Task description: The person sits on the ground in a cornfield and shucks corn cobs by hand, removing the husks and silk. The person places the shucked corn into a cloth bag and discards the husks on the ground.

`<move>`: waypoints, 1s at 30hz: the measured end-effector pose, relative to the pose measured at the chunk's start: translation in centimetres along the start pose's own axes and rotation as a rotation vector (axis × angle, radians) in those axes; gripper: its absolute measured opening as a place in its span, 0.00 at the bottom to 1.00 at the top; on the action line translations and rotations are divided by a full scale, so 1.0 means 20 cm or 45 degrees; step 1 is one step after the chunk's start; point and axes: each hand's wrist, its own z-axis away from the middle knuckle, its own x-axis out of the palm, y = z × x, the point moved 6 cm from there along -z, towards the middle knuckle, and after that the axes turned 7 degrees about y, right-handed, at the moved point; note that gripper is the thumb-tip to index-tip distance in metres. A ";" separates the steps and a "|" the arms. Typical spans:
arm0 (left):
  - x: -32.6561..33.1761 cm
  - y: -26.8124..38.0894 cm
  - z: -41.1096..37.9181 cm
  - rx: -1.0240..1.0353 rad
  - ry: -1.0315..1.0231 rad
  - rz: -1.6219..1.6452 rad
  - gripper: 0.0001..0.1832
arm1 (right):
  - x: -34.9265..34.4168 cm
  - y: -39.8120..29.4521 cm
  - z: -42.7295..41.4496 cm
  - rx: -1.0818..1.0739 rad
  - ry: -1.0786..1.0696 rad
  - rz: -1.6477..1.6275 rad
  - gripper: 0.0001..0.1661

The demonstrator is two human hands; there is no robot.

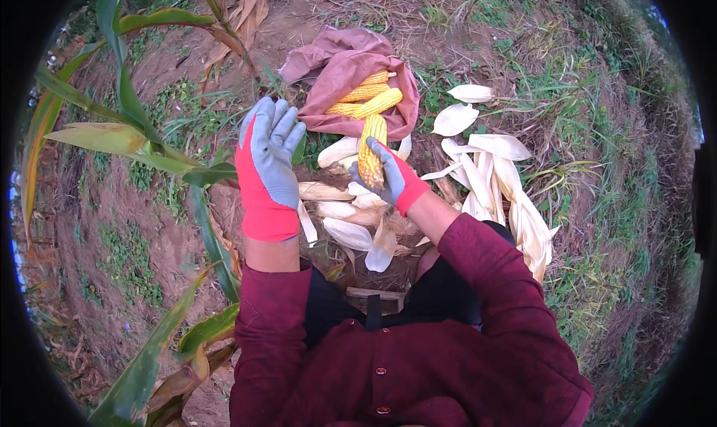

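My right hand (386,172), in a grey and red work glove, is closed around the lower part of a husked yellow corn cob (371,147). The cob's far end reaches the near edge of a reddish cloth sack (330,123), which lies with its mouth towards me. Several husked corn cobs (378,102) lie in the mouth of the sack. To the left of the sack, my left hand (273,152), gloved alike, is raised with the palm showing and holds nothing; its fingers are extended, with a gap at the thumb side.
Pale corn husks (347,234) lie on the ground between my legs and the sack. More husks (493,175) are heaped at the right. Green corn leaves (129,102) and a corn ear in its husk (101,138) stand at the left. Grass (594,214) grows at the right.
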 end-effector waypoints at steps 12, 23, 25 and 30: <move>-0.22 -0.24 -0.39 -0.039 0.230 -0.712 0.27 | -0.29 0.12 -0.70 -0.118 0.518 -0.151 0.44; -0.44 -1.10 -0.98 0.346 -0.024 -2.126 0.49 | -0.67 -0.83 -0.73 -0.619 1.361 1.222 0.52; -0.40 -1.25 -1.05 0.398 -0.053 -2.277 0.51 | -0.77 -0.78 -0.86 -0.424 1.191 1.340 0.56; -0.44 -1.44 -1.25 0.360 0.074 -2.460 0.50 | -1.03 -0.55 -1.15 -0.379 0.887 1.202 0.33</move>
